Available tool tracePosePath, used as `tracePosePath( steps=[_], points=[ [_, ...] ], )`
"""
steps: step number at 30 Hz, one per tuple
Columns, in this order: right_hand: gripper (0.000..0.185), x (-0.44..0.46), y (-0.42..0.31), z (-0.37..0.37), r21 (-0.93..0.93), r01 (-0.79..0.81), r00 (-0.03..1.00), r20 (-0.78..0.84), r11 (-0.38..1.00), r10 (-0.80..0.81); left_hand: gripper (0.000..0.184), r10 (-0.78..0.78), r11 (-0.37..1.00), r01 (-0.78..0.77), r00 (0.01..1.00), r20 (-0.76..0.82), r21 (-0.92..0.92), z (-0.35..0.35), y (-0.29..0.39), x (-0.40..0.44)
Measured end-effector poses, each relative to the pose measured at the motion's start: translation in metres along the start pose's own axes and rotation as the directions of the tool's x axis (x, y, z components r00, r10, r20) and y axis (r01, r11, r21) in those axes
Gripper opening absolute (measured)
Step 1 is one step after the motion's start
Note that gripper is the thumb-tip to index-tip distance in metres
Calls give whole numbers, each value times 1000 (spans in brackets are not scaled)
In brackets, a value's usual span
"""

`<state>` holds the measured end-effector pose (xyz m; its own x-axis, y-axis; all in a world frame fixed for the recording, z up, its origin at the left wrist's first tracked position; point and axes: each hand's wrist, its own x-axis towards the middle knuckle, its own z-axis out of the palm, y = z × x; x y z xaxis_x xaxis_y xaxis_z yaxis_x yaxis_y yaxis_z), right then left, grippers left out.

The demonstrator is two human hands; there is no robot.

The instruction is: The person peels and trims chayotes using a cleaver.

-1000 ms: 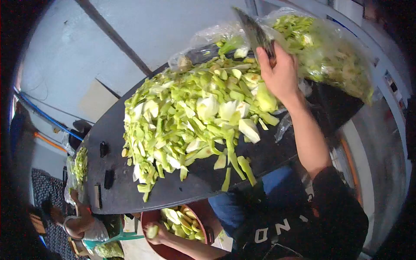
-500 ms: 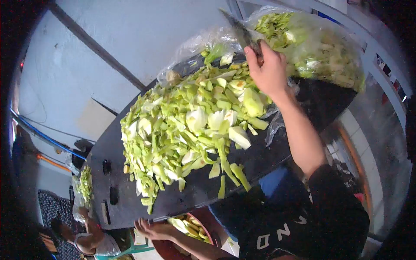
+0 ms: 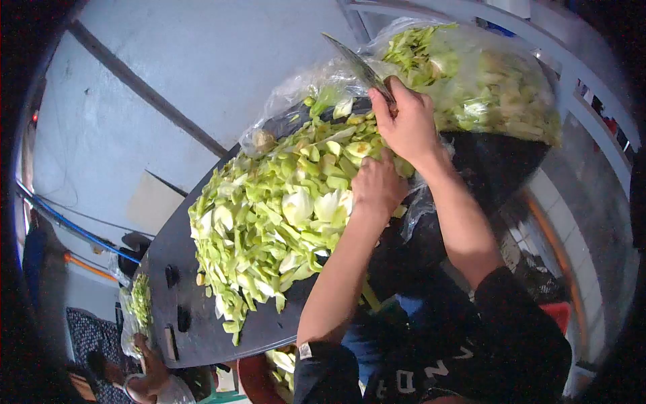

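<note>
A heap of pale green vegetable pieces and peelings (image 3: pixel 269 222) covers much of the dark table (image 3: pixel 249 337). My right hand (image 3: pixel 410 124) grips a knife (image 3: pixel 360 67) above the heap's far right side, its blade slanting up and left. Just below it, my left hand (image 3: pixel 380 185) is closed over the right side of the heap. Its fingers curl on a larger pale green vegetable piece (image 3: pixel 404 167), mostly covered by the hand.
A clear plastic bag (image 3: pixel 505 87) of cut green pieces stands at the far right. Several small dark objects lie near the table's left end. Another person (image 3: pixel 151 374) is at lower left beside a bag of green strips (image 3: pixel 140 299). A red tub (image 3: pixel 256 378) stands below the table edge.
My left hand has moved from the table's near edge by the tub up onto the heap, closing over the larger piece. The knife in my right hand has shifted slightly down and left.
</note>
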<state>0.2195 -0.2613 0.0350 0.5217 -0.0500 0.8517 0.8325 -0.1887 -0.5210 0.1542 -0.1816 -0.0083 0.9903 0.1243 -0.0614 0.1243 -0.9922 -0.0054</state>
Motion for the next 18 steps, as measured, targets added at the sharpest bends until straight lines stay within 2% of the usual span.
tracePosePath(
  steps=[3,5,6,7,9,10,11,12,13,15,16,17,18],
  points=[
    [25,0,-1,0,-8,20,1000,-4,1000,-20,66,-63,996,63,998,-3,-59,10,-10,16],
    [26,0,-5,-1,25,13,1000,-15,1000,-13,70,-31,973,12,997,-76,-233,14,-26,21],
    [22,1,-12,-6,16,-38,998,40,999,38,70,-35,972,17,997,-76,-233,11,-37,16],
    [18,1,-15,-8,4,-87,992,94,996,86,69,-20,829,-41,995,-102,-558,6,-51,9],
    [18,0,-16,-7,46,-79,993,86,996,75,61,-43,405,-227,963,-267,-886,20,-78,5],
    [18,-1,-19,-6,41,-113,991,74,993,109,54,-101,223,-360,916,-389,-906,24,-87,1],
    [19,-2,-22,-4,40,-144,988,61,989,142,54,-111,224,-363,913,-394,-905,27,-100,-5],
    [19,-3,-26,-2,49,-137,989,68,989,134,48,-228,4,-256,941,-250,-967,9,-103,-22],
    [20,-6,-30,-2,153,-273,950,199,950,241,44,-307,-231,-157,948,-81,-960,-3,-113,-33],
    [22,-14,-39,2,279,-550,789,483,787,380,47,-131,-635,-171,985,-113,-753,-4,-150,-41],
    [23,-20,-40,10,275,-580,750,547,766,371,56,-263,-598,-237,960,-91,-766,-9,-155,-49],
    [25,-25,-46,15,224,-604,691,625,765,363,53,-291,-634,-322,942,-168,-703,-6,-167,-52],
    [25,-30,-49,20,243,-620,648,695,746,312,50,-330,-612,-371,922,-202,-698,-8,-173,-55]
  ],
)
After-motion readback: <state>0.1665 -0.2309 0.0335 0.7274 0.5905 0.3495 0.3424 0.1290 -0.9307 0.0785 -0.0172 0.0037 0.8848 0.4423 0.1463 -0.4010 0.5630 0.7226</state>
